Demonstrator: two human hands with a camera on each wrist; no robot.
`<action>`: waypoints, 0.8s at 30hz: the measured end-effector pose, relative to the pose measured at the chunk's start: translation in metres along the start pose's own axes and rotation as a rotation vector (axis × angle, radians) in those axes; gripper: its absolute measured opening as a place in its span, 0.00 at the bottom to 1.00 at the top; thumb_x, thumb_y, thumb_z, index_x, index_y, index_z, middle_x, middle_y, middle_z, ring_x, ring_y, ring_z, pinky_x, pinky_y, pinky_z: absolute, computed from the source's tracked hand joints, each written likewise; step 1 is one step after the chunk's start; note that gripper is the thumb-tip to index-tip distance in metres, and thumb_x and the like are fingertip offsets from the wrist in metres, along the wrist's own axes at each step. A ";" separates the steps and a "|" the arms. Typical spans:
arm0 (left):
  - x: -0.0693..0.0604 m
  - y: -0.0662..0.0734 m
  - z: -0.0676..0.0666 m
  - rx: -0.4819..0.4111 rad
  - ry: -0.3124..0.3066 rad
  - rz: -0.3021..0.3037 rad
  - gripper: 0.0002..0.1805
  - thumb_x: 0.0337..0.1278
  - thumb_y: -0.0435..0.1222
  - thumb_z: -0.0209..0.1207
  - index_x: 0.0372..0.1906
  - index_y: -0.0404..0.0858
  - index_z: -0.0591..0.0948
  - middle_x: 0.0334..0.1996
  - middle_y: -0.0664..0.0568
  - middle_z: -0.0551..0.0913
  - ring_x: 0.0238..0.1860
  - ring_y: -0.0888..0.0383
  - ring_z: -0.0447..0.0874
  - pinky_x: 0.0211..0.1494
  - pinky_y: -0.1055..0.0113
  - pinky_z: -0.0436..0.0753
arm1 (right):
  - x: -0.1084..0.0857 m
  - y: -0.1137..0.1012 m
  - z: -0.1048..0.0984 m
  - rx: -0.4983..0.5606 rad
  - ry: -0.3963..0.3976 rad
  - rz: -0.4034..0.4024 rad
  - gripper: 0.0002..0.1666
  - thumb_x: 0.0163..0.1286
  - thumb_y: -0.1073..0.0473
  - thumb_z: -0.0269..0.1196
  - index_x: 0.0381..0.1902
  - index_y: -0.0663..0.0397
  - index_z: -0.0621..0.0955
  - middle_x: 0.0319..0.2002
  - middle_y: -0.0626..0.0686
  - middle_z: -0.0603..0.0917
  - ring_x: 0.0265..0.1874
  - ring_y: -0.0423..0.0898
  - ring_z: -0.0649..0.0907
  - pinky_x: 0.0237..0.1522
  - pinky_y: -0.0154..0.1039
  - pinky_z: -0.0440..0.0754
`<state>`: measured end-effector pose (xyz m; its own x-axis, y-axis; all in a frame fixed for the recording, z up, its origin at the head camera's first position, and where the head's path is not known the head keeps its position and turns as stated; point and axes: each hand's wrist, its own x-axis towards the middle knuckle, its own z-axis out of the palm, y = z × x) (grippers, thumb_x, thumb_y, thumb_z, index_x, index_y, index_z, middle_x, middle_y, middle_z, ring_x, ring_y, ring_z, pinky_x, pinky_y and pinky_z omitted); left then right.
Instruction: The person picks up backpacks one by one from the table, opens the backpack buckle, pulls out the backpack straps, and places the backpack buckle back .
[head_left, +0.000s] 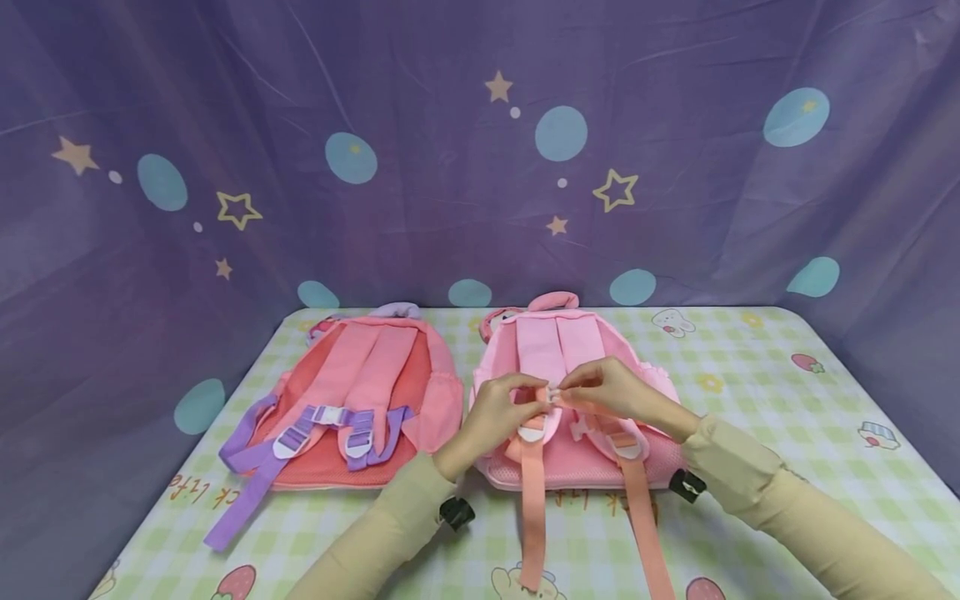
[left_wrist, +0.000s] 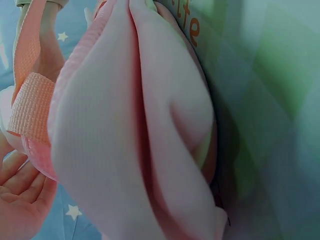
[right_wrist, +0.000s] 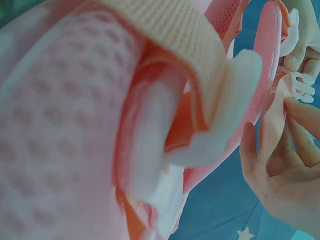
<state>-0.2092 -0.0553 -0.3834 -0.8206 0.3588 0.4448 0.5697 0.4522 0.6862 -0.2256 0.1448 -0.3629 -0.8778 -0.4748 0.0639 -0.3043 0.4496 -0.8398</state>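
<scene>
A pink backpack point(head_left: 570, 471) lies on the table with its strap side up. Over its middle, my left hand point(head_left: 491, 410) pinches a short peach strap at a small white buckle point(head_left: 553, 395). From the other side my right hand point(head_left: 618, 388) pinches the peach webbing point(right_wrist: 274, 117) by the buckle's white prongs point(right_wrist: 302, 89), as the right wrist view shows. Fingers hide part of the buckle in the head view, so I cannot tell whether its halves are joined. Pink fabric fills most of the left wrist view, with a hand point(left_wrist: 25, 200) at its lower left.
Left of it lies a coral backpack point(head_left: 360, 358) with purple straps point(head_left: 255, 483) and a white buckle point(head_left: 328, 415). Two long peach strap ends point(head_left: 533, 517) hang toward the near edge. A checked cloth point(head_left: 765, 433) covers the table; a purple curtain point(head_left: 420, 233) stands behind.
</scene>
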 end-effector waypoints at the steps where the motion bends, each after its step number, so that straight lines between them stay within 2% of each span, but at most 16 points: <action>1: 0.000 0.000 0.000 -0.002 -0.004 -0.003 0.16 0.39 0.37 0.67 0.38 0.36 0.82 0.34 0.49 0.83 0.38 0.60 0.79 0.40 0.66 0.77 | -0.001 0.001 -0.001 0.001 -0.007 0.007 0.10 0.57 0.60 0.62 0.36 0.60 0.83 0.31 0.52 0.83 0.25 0.42 0.78 0.28 0.33 0.77; 6: -0.001 0.000 -0.001 -0.017 -0.015 -0.025 0.16 0.40 0.37 0.67 0.38 0.36 0.82 0.36 0.50 0.83 0.42 0.59 0.78 0.45 0.65 0.76 | -0.004 0.005 -0.003 -0.005 -0.017 0.024 0.11 0.58 0.62 0.61 0.37 0.63 0.82 0.32 0.54 0.83 0.25 0.42 0.77 0.28 0.33 0.76; 13: -0.002 -0.001 -0.001 -0.064 -0.028 -0.046 0.16 0.40 0.37 0.67 0.38 0.36 0.82 0.37 0.50 0.83 0.43 0.59 0.78 0.46 0.65 0.75 | -0.006 0.011 -0.005 -0.026 -0.010 0.031 0.10 0.57 0.64 0.61 0.37 0.63 0.82 0.32 0.54 0.83 0.25 0.41 0.76 0.29 0.31 0.75; 24: -0.003 -0.003 0.000 -0.086 -0.039 -0.083 0.17 0.40 0.40 0.67 0.39 0.38 0.82 0.36 0.52 0.83 0.41 0.60 0.78 0.44 0.66 0.75 | -0.005 0.014 -0.003 -0.022 0.002 0.016 0.09 0.58 0.65 0.61 0.35 0.63 0.82 0.31 0.54 0.83 0.24 0.42 0.75 0.27 0.31 0.73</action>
<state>-0.2084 -0.0578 -0.3864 -0.8616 0.3555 0.3624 0.4922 0.4104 0.7676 -0.2265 0.1554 -0.3734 -0.8835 -0.4656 0.0519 -0.2982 0.4735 -0.8288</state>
